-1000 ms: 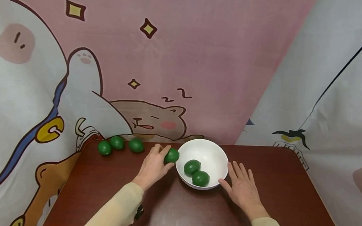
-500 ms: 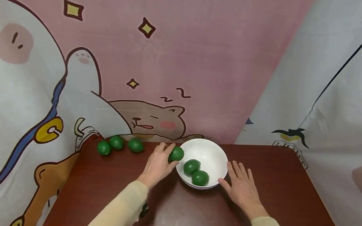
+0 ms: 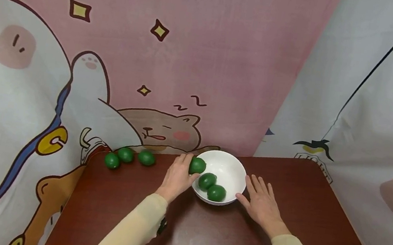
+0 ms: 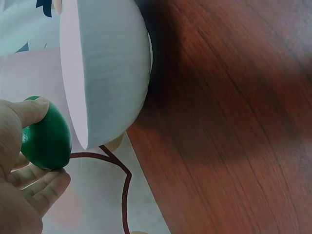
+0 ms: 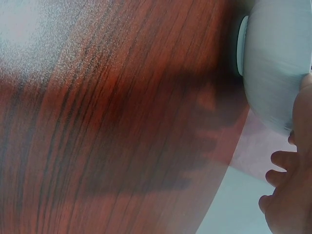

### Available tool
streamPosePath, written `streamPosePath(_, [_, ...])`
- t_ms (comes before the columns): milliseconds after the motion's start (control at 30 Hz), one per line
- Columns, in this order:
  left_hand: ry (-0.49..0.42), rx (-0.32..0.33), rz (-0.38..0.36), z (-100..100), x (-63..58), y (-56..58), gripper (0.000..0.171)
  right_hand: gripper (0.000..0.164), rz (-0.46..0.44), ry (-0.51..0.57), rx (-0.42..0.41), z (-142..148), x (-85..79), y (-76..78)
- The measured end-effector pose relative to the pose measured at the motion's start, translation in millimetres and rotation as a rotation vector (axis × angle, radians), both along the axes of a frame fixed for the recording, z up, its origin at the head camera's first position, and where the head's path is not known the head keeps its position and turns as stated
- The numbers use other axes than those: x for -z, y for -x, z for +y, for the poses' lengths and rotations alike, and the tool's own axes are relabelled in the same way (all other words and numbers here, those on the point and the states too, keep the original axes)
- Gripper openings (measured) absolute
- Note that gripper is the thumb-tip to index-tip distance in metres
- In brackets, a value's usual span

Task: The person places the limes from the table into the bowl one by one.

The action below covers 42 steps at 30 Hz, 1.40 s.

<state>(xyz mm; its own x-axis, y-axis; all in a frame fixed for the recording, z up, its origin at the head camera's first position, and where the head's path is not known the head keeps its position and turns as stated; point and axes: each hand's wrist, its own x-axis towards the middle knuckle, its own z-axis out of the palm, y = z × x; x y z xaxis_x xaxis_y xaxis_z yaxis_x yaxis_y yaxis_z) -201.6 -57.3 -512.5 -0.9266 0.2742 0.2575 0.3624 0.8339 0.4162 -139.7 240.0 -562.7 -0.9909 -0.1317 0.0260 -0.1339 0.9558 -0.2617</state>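
Observation:
My left hand (image 3: 178, 178) holds a green lime (image 3: 198, 165) between thumb and fingers, at the left rim of a white bowl (image 3: 232, 178). In the left wrist view the lime (image 4: 48, 139) is pinched beside the bowl (image 4: 114, 73), level with its rim. Two more limes, one (image 3: 207, 181) behind the other (image 3: 216, 193), lie inside the bowl. My right hand (image 3: 262, 205) is at the bowl's right side with fingers straight and spread. In the right wrist view its thumb is by the bowl's wall (image 5: 278, 63); whether it touches is hard to tell.
Three limes, a left one (image 3: 112, 161), a middle one (image 3: 126, 155) and a right one (image 3: 146, 157), lie at the far left of the brown wooden table (image 3: 200, 234). A printed cloth (image 3: 227, 60) hangs right behind the table's back edge.
My left hand has carried its lime rightward, from outside the bowl to over its left rim. The right hand has stayed in place beside the bowl.

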Motion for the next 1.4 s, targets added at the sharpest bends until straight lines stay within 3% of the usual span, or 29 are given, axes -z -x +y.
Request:
streamPosePath(233, [-0.011,0.011,-0.046,6.5,-4.8,0.6,0.066,0.084,0.003,-0.001,-0.001,-0.6,-1.4,0.6])
streamPosePath(1400, [0.068,0.058,-0.016,29.7,2.5,3.9,0.057,0.083,0.022,-0.022,0.006,-1.9,-1.3,-1.3])
